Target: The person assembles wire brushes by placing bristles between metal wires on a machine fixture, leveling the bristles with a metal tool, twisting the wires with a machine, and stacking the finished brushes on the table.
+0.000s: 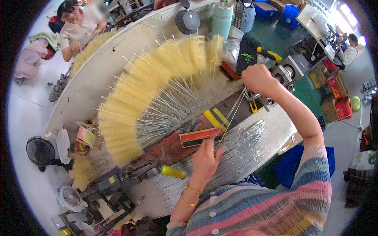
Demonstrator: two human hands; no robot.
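Note:
My left hand point(205, 159) reaches over the near side of the bench, its fingers stretched out and thumb apart. Its fingertips are at a red-orange, black-edged block point(200, 134). Thin metal wires point(235, 111) slant from beneath my right hand down to my left thumb and forefinger; I cannot tell whether the left fingers touch them. My right hand point(260, 80) is closed in a fist beside a metal machine with a round chuck point(286, 72); what it grips is hidden. Bent wires point(248, 141) lie in a heap near my left hand. Yellow-bristled brushes with wire stems point(122, 106) fan across the bench.
A light-green flask point(222, 20) and a grey pan point(187, 21) stand at the back. A yellow-black-handled tool point(269, 54) lies near the machine. Left are fans point(40, 151) and a yellow-green handle point(173, 172). Another person point(80, 29) works beyond the bench. A blue bin point(285, 163) stands right.

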